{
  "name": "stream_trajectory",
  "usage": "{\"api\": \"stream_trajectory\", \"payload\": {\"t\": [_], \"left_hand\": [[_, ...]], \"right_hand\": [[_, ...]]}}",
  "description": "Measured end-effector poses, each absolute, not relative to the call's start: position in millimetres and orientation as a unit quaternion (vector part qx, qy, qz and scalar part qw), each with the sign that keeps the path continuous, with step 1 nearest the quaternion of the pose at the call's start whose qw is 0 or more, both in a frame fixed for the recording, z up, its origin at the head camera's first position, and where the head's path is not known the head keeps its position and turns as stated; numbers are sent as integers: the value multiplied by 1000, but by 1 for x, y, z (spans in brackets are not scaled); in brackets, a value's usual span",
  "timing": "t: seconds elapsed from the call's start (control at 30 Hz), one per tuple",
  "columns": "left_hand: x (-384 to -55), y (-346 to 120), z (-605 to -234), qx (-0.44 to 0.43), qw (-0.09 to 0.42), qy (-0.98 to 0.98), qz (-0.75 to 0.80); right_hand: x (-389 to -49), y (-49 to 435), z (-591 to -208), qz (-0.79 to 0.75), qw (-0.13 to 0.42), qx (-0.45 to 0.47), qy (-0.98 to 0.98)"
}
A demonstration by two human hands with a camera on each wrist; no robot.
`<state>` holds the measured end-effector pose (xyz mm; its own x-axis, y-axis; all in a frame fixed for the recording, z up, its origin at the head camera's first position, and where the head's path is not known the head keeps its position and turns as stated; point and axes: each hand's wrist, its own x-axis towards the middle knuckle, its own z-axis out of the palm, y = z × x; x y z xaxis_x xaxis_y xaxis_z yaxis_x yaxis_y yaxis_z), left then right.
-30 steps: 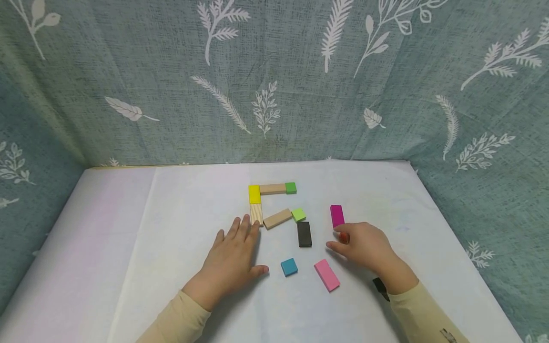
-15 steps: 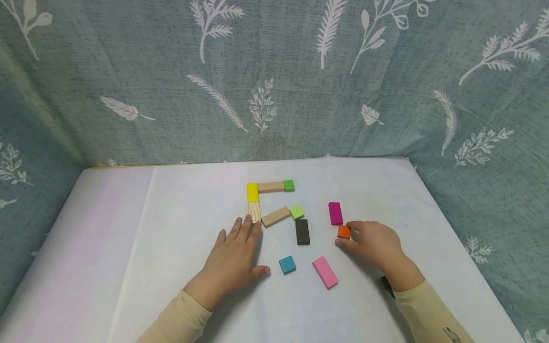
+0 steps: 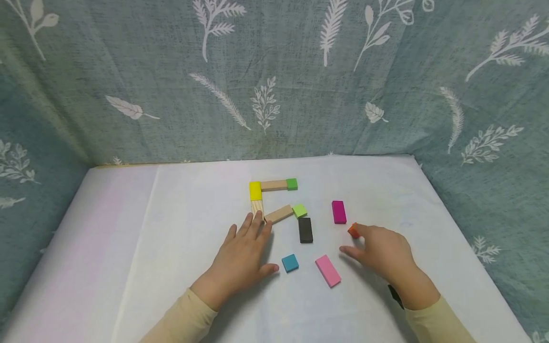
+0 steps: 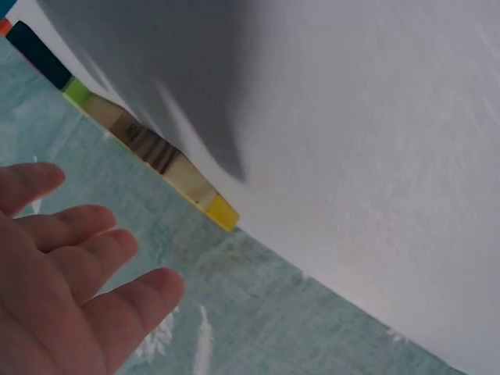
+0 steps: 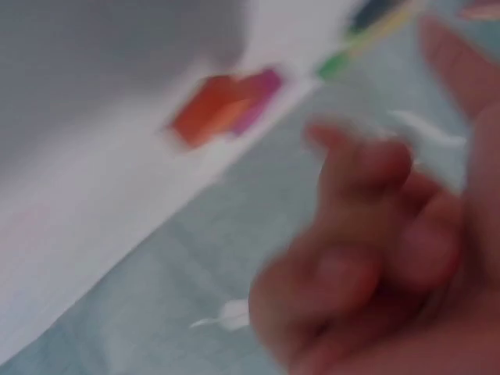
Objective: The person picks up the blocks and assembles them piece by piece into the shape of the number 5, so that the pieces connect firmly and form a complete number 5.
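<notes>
In the head view my left hand (image 3: 242, 259) is spread, its fingertips over the near end of a pale wooden block (image 3: 257, 206); whether they touch it is unclear. A yellow block (image 3: 255, 190) sits at that block's far end. The left thumb tip comes close to a blue square block (image 3: 290, 263). My right hand (image 3: 388, 250) has its index finger at an orange block (image 3: 352, 231), with the thumb well apart from it. In the blurred right wrist view the orange block (image 5: 207, 113) lies near the magenta block (image 5: 259, 100), with no finger wrapped around it.
From the yellow block, a wooden block (image 3: 273, 185) leads to a green one (image 3: 292, 184). A slanted wooden block (image 3: 279, 214), a lime block (image 3: 299, 211) and a black block (image 3: 306, 230) form a lower branch. A pink block (image 3: 328, 271) lies nearer; a dark piece (image 3: 394, 296) shows beneath the right wrist.
The right hand has moved rightward, and the orange block has shifted away from the magenta block and turned. The left hand has slid slightly right, bringing its thumb closer to the blue block.
</notes>
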<state>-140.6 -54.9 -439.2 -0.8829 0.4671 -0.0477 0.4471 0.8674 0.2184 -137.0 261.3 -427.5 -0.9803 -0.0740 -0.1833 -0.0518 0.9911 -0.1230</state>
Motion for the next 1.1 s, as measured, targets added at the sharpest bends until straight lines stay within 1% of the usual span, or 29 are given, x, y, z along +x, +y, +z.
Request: {"api": "stream_trajectory", "payload": {"t": [0.1,0.2,0.33,0.43,0.57,0.63,0.77,0.93,1.1], "left_hand": [[-140,-53,-440,243,47,964,98],[-139,-52,-441,247,49,963,96],[-138,-49,-442,253,54,961,100],[-137,-46,-443,256,54,960,99],[-137,-42,-446,260,56,960,87],[-137,-38,-447,266,57,959,78],[-135,-30,-448,286,51,956,48],[-132,-20,-449,296,40,954,6],[-129,-13,-450,304,21,952,-27]], "right_hand": [[-125,244,-424,-66,148,-80,984],[-116,229,-428,-76,193,-116,971],[-109,221,-435,-103,204,-151,962],[-109,220,-434,-104,199,-143,964],[-113,220,-435,-75,172,-99,977],[-115,219,-437,-60,169,-84,980],[-114,212,-443,-51,166,-98,980],[-111,203,-445,-40,130,-113,984],[-114,193,-448,-26,105,-107,988]]}}
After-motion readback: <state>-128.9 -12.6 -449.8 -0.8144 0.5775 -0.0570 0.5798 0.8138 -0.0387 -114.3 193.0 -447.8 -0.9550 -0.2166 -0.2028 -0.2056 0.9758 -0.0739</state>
